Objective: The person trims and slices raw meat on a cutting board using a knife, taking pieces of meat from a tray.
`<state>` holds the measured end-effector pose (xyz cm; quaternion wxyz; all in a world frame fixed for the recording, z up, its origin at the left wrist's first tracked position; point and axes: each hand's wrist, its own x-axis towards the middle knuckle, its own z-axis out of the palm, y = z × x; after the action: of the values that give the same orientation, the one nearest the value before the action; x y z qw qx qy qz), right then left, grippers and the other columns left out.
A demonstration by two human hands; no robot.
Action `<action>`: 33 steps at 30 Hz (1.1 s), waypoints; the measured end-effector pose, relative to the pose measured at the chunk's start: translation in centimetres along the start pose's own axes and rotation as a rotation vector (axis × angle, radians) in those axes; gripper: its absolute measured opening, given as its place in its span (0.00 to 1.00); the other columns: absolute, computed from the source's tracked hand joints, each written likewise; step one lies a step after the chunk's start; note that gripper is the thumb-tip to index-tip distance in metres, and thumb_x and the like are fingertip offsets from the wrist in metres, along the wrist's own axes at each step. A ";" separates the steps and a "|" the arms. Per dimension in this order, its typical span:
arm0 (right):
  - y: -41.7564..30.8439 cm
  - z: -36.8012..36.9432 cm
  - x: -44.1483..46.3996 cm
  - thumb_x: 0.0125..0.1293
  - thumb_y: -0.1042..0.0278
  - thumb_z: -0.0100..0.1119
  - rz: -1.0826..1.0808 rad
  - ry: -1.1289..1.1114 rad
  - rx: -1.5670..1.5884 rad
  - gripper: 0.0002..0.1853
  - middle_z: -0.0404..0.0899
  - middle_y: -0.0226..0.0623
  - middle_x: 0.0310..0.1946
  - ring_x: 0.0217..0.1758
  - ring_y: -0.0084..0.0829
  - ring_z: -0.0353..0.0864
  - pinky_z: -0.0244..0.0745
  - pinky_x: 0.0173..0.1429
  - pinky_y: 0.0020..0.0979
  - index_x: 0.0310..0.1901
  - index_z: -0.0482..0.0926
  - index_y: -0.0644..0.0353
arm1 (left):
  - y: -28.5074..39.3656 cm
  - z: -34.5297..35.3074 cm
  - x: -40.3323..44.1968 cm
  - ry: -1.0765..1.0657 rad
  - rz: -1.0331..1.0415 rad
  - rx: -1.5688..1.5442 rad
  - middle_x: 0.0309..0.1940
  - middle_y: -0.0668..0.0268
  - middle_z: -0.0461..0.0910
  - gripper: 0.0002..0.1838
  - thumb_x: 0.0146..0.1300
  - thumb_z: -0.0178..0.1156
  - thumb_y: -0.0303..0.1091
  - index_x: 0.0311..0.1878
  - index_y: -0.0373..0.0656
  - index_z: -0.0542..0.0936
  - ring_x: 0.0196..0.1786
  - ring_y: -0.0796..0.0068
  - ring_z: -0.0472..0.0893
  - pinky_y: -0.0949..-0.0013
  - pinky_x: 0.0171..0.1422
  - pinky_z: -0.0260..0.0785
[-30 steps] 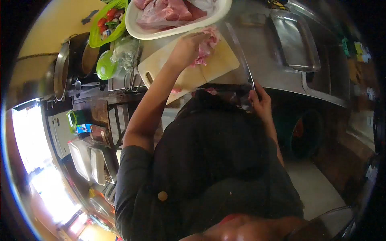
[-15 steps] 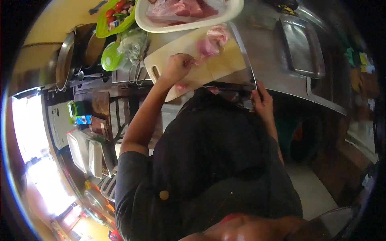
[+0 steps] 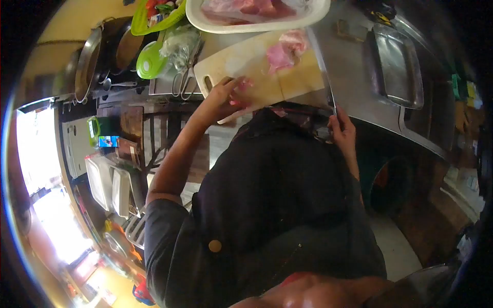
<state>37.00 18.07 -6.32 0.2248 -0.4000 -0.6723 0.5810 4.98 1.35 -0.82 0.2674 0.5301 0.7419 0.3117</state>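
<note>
On the white cutting board (image 3: pixel 257 56), my left hand (image 3: pixel 222 98) is near the handle slot, fingers curled over small meat scraps (image 3: pixel 242 92); the motion blurs them somewhat. My right hand (image 3: pixel 343 127) is closed round the handle of a long knife (image 3: pixel 322 66). Its blade points away from me along the board's right end. A larger piece of raw pink meat (image 3: pixel 282 55) with pale fat lies on the far right part of the board, apart from both hands.
Behind the board stands a white tub (image 3: pixel 257 26) of raw meat. Scissors (image 3: pixel 184 86), a green lid (image 3: pixel 152 60), a plastic bag (image 3: pixel 179 47) and a green vegetable basket (image 3: pixel 159 24) are at the left. Pans (image 3: pixel 88 66) stand farther left; a metal tray (image 3: pixel 396 66) is at the right.
My left hand has drawn away from the larger meat toward the near left of the board, down to the small scraps. My right hand keeps hold of the knife. The view has shifted slightly.
</note>
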 end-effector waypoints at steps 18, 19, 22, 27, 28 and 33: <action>1.4 -1.5 -0.9 0.69 0.69 0.54 0.108 0.074 0.016 0.22 0.72 0.25 0.25 0.25 0.15 0.67 0.64 0.28 0.19 0.64 0.70 0.60 | 10.9 -8.8 20.7 0.493 0.312 -0.076 0.45 0.55 0.78 0.18 0.61 0.63 0.37 0.53 0.43 0.77 0.41 0.65 0.80 0.66 0.47 0.71; 1.4 -1.6 -0.9 0.69 0.69 0.54 0.059 0.085 -0.007 0.22 0.72 0.26 0.25 0.25 0.15 0.67 0.64 0.28 0.19 0.65 0.69 0.60 | 11.3 -9.6 22.6 0.217 0.148 -0.179 0.59 0.51 0.73 0.26 0.67 0.59 0.41 0.66 0.46 0.70 0.54 0.61 0.78 0.63 0.59 0.68; 1.4 -1.9 -1.5 0.69 0.68 0.54 0.002 0.107 -0.039 0.22 0.75 0.28 0.28 0.28 0.17 0.70 0.68 0.32 0.21 0.64 0.70 0.61 | 2.8 -6.4 32.7 0.332 0.413 0.137 0.55 0.52 0.76 0.24 0.67 0.57 0.38 0.65 0.44 0.70 0.53 0.63 0.78 0.62 0.54 0.71; 1.9 -2.2 -1.9 0.68 0.66 0.56 0.007 0.118 -0.009 0.22 0.78 0.30 0.33 0.33 0.19 0.74 0.72 0.38 0.24 0.62 0.71 0.62 | 7.6 -5.8 25.7 0.517 0.412 0.319 0.36 0.55 0.81 0.13 0.61 0.61 0.34 0.47 0.38 0.79 0.36 0.65 0.80 0.64 0.39 0.74; 1.4 -2.2 -1.8 0.69 0.67 0.55 0.055 0.101 0.015 0.22 0.77 0.29 0.31 0.31 0.18 0.72 0.70 0.35 0.22 0.63 0.70 0.61 | 9.9 -5.4 21.7 0.475 0.317 0.099 0.27 0.56 0.82 0.10 0.58 0.64 0.33 0.39 0.37 0.84 0.28 0.66 0.82 0.66 0.35 0.73; -0.3 -1.8 -1.3 0.69 0.67 0.55 0.167 0.053 0.107 0.23 0.74 0.24 0.27 0.26 0.14 0.69 0.64 0.28 0.18 0.65 0.69 0.59 | 4.8 0.7 12.4 0.238 0.141 -0.009 0.31 0.53 0.82 0.13 0.54 0.63 0.28 0.43 0.38 0.82 0.35 0.60 0.84 0.63 0.41 0.76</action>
<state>39.02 18.09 -5.41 0.2143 -0.4570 -0.5985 0.6221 4.81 14.47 1.47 0.1575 0.5392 0.7276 0.3937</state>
